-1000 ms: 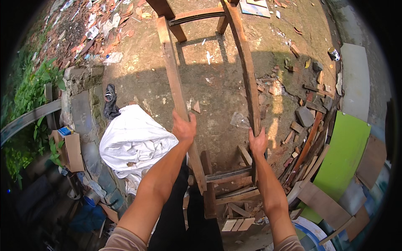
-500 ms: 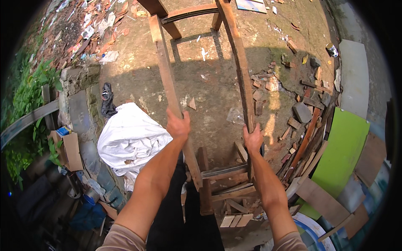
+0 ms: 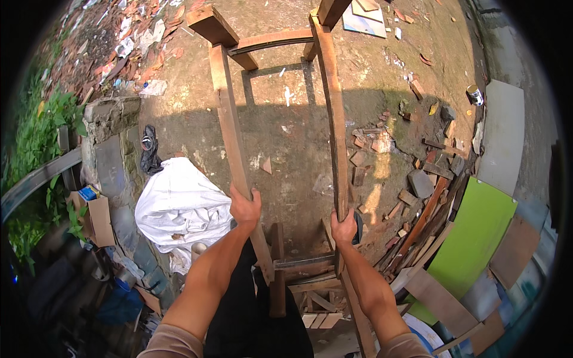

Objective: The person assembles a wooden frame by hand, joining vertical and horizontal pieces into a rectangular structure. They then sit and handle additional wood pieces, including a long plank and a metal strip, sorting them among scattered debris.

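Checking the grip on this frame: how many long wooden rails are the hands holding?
2. Left hand grips the left rail; right hand grips the right rail. Their lower ends are partly hidden.

Sunlit dirt yard (image 3: 286, 119), scattered rubble (image 3: 382, 149)

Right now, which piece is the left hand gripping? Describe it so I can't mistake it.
Start at the big white sack lying on the dirt ground. Just right of it runs a wooden frame with two long rails. The left hand grips the left rail, the straighter, squarer one nearest the sack; the right rail curves.
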A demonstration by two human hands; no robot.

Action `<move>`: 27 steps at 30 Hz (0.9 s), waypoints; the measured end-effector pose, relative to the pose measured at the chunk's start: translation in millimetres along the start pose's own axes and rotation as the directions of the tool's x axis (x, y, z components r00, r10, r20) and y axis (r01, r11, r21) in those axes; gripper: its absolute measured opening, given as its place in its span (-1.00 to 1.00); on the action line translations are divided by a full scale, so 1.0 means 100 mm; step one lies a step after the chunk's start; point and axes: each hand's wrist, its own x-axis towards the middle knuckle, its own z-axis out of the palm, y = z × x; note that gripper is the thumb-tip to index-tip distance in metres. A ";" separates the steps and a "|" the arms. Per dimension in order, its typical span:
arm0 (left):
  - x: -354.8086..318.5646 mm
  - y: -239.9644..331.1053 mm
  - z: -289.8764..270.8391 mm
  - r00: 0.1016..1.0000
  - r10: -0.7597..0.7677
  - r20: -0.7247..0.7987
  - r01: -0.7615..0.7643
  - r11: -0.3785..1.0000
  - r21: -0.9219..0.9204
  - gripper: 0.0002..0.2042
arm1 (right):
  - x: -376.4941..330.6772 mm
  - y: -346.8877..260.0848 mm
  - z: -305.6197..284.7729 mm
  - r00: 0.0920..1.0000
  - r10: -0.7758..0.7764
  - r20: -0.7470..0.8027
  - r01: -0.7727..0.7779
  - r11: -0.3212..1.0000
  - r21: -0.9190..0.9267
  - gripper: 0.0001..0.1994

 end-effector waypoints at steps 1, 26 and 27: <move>0.00 0.00 0.00 1.000 -0.002 0.004 0.002 1.000 0.005 -0.32 | 0.03 0.01 0.02 0.999 -0.021 -0.030 0.020 0.999 -0.039 -0.48; -0.03 0.01 0.05 0.994 0.072 0.081 -0.081 0.989 0.124 -0.22 | -0.59 -0.18 -0.14 0.963 0.118 -0.244 -0.156 0.977 -0.145 -0.10; -0.01 -0.02 0.00 0.992 0.063 0.111 -0.077 0.989 0.129 -0.18 | -0.87 -0.35 -0.18 0.973 0.189 -0.132 -0.195 0.980 -0.034 -0.12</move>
